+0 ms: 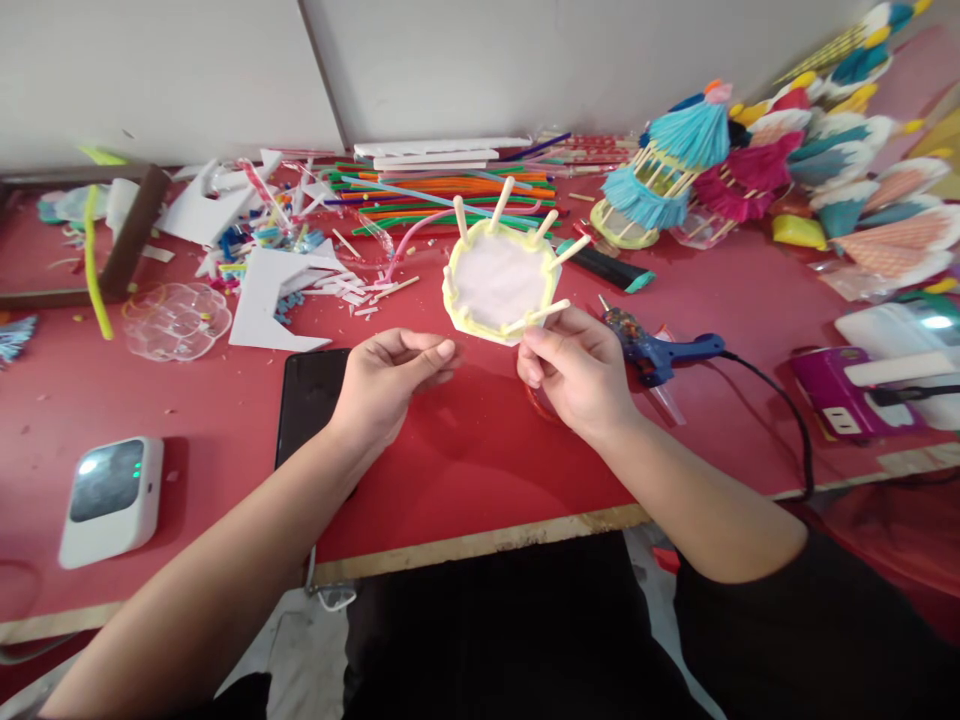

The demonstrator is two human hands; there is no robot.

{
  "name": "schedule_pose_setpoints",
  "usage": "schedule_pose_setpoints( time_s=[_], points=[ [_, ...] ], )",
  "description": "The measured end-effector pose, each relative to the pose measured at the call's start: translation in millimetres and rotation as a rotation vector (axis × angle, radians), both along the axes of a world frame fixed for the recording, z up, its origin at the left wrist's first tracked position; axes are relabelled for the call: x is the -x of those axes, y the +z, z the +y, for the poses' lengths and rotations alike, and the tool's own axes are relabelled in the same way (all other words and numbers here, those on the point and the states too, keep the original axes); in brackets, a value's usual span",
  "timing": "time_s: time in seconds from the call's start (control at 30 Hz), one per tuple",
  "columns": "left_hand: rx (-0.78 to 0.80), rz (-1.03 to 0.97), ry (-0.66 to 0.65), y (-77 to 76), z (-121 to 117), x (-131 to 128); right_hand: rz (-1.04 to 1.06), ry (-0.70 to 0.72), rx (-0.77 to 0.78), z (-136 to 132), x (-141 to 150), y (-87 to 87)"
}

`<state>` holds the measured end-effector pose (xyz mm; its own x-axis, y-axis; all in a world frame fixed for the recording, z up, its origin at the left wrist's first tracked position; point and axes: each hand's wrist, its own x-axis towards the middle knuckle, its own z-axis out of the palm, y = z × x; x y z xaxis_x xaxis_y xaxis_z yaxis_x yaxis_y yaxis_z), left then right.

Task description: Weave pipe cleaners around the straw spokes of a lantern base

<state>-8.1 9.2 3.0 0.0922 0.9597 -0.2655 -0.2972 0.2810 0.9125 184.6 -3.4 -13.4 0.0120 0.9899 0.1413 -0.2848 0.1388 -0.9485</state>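
Observation:
My right hand (577, 372) pinches the near edge of a white disc (501, 282) rimmed with yellow pipe cleaner, with several short wooden sticks standing up around its rim. It holds the disc tilted up above the red table (465, 470). My left hand (394, 375) hovers just left of the disc with fingers curled loosely and nothing visible in them, its fingertips close to the disc's lower left edge.
A blue glue gun (660, 352) with a black cord lies right of my right hand. A black phone (311, 400) lies under my left wrist. Colourful pipe cleaners (450, 195), white foam scraps (266, 290), paper birdcage crafts (660, 175), a white device (112, 497).

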Motion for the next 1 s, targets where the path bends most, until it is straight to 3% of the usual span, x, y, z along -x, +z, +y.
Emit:
schedule_pose_setpoints(
  time_s=[0.17,0.37,0.57,0.7,0.8,1.0],
  points=[
    [-0.017,-0.008,0.005,-2.0,2.8,0.7,0.035,0.011,0.026,0.3,1.5,2.1],
    [0.081,-0.004,0.085,0.5,8.3,0.0,0.062,-0.006,0.045,1.2,2.5,3.8],
    [0.009,0.0,0.129,0.3,7.4,0.2,0.04,0.002,0.038,0.0,2.3,4.8],
    [-0.064,-0.089,0.008,0.5,6.9,1.2,-0.003,0.017,0.029,-0.6,1.0,0.8],
    [0.019,-0.141,-0.091,4.7,6.9,0.7,-0.047,0.025,0.055,-0.6,1.1,-1.5],
    [0.06,-0.209,-0.123,8.5,3.5,1.3,-0.105,-0.033,0.1,2.4,4.6,2.1]
  ],
)
